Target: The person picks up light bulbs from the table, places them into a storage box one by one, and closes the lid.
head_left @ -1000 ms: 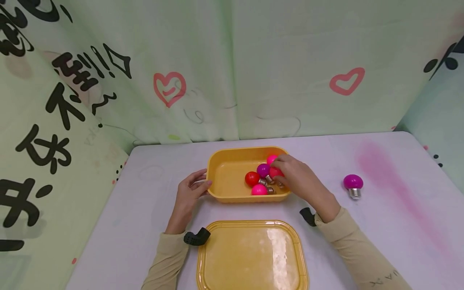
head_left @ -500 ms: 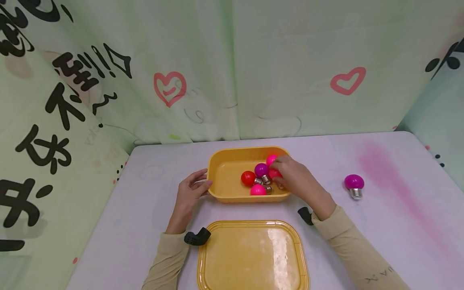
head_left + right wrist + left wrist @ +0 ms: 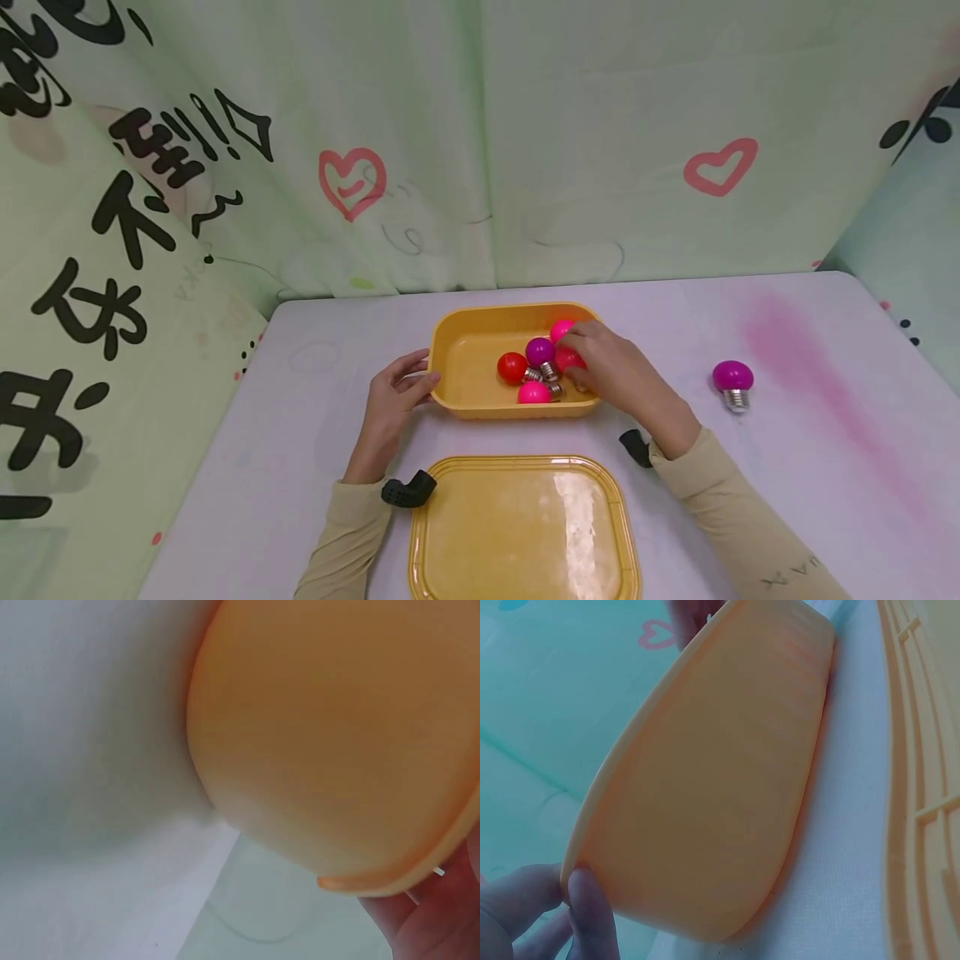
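Note:
A yellow plastic box [image 3: 472,354] stands on the table with several light bulbs at its right side. My left hand [image 3: 393,408] pinches its left rim; the left wrist view shows the thumb [image 3: 592,915] on the outer wall. My right hand [image 3: 618,367] reaches over the right end, its fingers around a pinkish-red bulb [image 3: 568,358]; the fingertips are partly hidden. Beside that bulb lie a purple bulb [image 3: 539,351], a red bulb [image 3: 512,367] and a pink bulb [image 3: 533,392]. Another pink bulb [image 3: 561,330] sits near the back wall.
In front of the box lies a flat yellow lid [image 3: 525,533]. A single purple bulb [image 3: 732,379] rests on the table to the right. The white table [image 3: 810,500] ends at a pale green curtain [image 3: 585,150] behind.
Inside the box, the red bulb and the nearby purple bulb have shifted slightly left. The left hand has stayed on the rim, and the right hand has barely moved.

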Action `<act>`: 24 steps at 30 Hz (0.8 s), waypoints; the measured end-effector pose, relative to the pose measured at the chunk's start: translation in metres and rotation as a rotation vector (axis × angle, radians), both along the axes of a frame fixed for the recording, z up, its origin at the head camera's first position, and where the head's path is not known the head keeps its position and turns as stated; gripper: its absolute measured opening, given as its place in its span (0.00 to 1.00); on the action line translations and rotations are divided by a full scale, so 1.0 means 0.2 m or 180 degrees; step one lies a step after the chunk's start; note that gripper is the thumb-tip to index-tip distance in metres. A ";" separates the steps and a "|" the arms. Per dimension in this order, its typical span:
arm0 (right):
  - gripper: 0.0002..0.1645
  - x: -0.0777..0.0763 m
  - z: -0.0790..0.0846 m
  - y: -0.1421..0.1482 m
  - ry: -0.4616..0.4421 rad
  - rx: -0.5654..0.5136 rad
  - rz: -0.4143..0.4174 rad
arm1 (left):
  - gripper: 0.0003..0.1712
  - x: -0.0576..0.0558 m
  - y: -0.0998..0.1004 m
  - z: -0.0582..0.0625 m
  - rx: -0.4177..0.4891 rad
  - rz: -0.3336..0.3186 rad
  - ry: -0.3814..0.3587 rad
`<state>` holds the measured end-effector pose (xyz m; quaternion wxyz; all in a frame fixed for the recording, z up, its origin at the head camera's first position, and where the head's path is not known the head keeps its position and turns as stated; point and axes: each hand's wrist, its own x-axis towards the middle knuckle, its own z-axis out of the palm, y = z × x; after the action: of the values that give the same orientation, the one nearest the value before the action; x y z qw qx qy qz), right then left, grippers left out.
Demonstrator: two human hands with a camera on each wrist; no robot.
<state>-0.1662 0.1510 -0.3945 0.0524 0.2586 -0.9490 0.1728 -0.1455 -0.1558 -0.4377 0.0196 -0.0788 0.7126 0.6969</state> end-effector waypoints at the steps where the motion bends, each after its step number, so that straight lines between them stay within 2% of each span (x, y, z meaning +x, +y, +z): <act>1: 0.24 0.00 0.01 0.00 0.0006 -0.0007 -0.0007 | 0.26 0.00 0.00 0.00 -0.0002 -0.0001 -0.0001; 13: 0.24 0.10 0.11 0.08 0.0133 0.0008 -0.0106 | 0.26 0.00 0.00 0.01 -0.0076 -0.0016 -0.0009; 24: 0.25 0.17 0.15 0.19 0.0154 0.0104 -0.0281 | 0.26 0.01 0.00 0.00 -0.0058 -0.0017 0.0012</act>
<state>-0.1326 0.1894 -0.3648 0.0787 0.2213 -0.9606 0.1485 -0.1437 -0.1555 -0.4369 0.0193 -0.0758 0.7191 0.6905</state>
